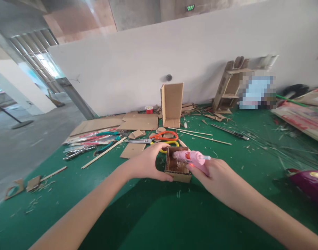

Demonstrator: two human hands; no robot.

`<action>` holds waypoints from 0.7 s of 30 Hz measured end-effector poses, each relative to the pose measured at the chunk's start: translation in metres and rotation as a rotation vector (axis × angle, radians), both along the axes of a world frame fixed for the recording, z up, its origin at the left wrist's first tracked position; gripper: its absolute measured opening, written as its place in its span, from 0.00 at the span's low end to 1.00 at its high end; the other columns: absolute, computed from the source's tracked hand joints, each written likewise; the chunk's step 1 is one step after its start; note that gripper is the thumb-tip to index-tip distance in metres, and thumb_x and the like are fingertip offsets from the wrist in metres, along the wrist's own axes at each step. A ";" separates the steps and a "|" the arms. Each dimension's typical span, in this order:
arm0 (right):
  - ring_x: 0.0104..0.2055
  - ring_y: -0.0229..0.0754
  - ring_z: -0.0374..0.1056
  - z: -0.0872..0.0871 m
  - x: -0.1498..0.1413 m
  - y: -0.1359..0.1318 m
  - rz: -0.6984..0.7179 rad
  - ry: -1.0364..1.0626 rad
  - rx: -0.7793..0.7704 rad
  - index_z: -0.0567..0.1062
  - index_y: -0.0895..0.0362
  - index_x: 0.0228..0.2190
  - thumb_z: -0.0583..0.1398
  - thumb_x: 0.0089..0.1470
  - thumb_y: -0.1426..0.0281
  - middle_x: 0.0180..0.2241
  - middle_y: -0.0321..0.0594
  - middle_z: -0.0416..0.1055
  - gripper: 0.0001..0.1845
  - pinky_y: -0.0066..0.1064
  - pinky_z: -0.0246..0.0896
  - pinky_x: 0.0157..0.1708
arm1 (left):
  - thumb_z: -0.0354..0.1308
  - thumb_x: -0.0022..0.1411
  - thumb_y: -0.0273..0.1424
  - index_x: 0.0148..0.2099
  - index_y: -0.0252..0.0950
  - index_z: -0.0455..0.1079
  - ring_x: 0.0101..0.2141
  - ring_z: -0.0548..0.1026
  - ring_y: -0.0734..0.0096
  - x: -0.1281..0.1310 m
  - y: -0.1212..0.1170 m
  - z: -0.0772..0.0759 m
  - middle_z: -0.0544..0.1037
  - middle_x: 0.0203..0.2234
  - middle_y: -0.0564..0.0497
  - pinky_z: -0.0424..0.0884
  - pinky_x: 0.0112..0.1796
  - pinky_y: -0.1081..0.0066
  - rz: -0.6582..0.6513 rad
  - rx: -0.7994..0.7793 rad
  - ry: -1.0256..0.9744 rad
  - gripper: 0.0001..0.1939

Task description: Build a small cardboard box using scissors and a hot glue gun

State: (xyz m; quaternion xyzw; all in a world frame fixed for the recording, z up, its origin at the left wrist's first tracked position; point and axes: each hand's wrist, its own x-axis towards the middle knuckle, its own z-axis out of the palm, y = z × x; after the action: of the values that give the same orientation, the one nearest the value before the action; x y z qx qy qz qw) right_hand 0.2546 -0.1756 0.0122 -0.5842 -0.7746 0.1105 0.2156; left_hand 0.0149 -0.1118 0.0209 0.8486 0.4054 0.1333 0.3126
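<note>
A small open cardboard box (176,171) sits on the green table (153,215) in front of me. My left hand (145,163) is curled around the box's left side, thumb low at its front corner and fingers over its far edge. My right hand (213,177) grips a pink hot glue gun (190,158), whose nozzle reaches leftward over the inside of the box. A small red light glows on the gun near my fingers.
Orange-handled scissors (159,137), pliers (78,151), wooden sticks (200,136), and flat cardboard sheets (117,123) lie beyond the box. A tall folded cardboard piece (172,104) and a cardboard model (228,86) stand by the white wall. A purple object (310,182) lies at right.
</note>
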 end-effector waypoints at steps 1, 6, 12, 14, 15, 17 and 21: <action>0.15 0.36 0.54 0.000 0.001 0.000 -0.014 0.001 -0.012 0.61 0.53 0.16 0.49 0.62 0.60 0.13 0.34 0.58 0.24 0.29 0.44 0.14 | 0.69 0.42 0.49 0.63 0.43 0.53 0.59 0.63 0.43 0.000 0.000 0.000 0.62 0.61 0.41 0.65 0.53 0.48 0.002 0.001 -0.001 0.49; 0.16 0.35 0.56 -0.002 0.001 0.000 -0.032 0.018 -0.047 0.56 0.53 0.15 0.50 0.61 0.59 0.15 0.35 0.60 0.25 0.29 0.43 0.15 | 0.69 0.41 0.51 0.63 0.43 0.54 0.57 0.64 0.42 -0.001 0.000 0.001 0.63 0.60 0.40 0.67 0.51 0.48 0.004 0.008 0.003 0.50; 0.16 0.34 0.51 -0.001 -0.001 0.001 -0.040 0.034 -0.081 0.54 0.53 0.15 0.49 0.61 0.58 0.14 0.33 0.55 0.25 0.29 0.43 0.16 | 0.68 0.42 0.51 0.62 0.43 0.55 0.57 0.65 0.44 0.001 -0.002 0.003 0.64 0.58 0.41 0.68 0.50 0.49 -0.023 0.053 0.004 0.48; 0.16 0.33 0.48 -0.001 0.000 0.001 -0.036 0.034 -0.090 0.53 0.53 0.15 0.49 0.61 0.58 0.14 0.32 0.53 0.25 0.29 0.42 0.15 | 0.68 0.41 0.51 0.62 0.44 0.55 0.57 0.65 0.44 0.002 -0.003 0.004 0.64 0.58 0.42 0.68 0.50 0.50 -0.026 0.076 0.010 0.48; 0.17 0.33 0.46 -0.001 0.000 0.000 -0.034 0.034 -0.089 0.52 0.53 0.15 0.49 0.61 0.58 0.14 0.31 0.51 0.26 0.29 0.41 0.15 | 0.68 0.41 0.51 0.61 0.45 0.55 0.57 0.65 0.45 0.002 -0.003 0.005 0.64 0.58 0.43 0.69 0.50 0.50 -0.027 0.084 0.014 0.48; 0.17 0.32 0.42 -0.002 0.003 -0.002 -0.033 0.042 -0.096 0.51 0.53 0.14 0.50 0.61 0.57 0.15 0.30 0.48 0.26 0.29 0.39 0.15 | 0.68 0.42 0.50 0.60 0.44 0.55 0.57 0.65 0.46 0.002 -0.004 0.006 0.64 0.58 0.43 0.69 0.50 0.51 -0.029 0.108 0.018 0.46; 0.18 0.32 0.36 -0.003 0.011 -0.005 -0.036 0.071 -0.148 0.49 0.53 0.15 0.51 0.59 0.55 0.16 0.28 0.41 0.27 0.28 0.35 0.14 | 0.68 0.44 0.45 0.60 0.43 0.54 0.57 0.65 0.48 0.002 -0.004 0.007 0.64 0.58 0.43 0.68 0.51 0.51 -0.061 0.237 -0.021 0.43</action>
State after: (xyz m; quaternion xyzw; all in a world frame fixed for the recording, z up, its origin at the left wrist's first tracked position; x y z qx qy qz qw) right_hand 0.2651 -0.1808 0.0097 -0.6080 -0.7456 0.1844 0.2009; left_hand 0.0164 -0.1158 0.0277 0.8902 0.3575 0.1794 0.2180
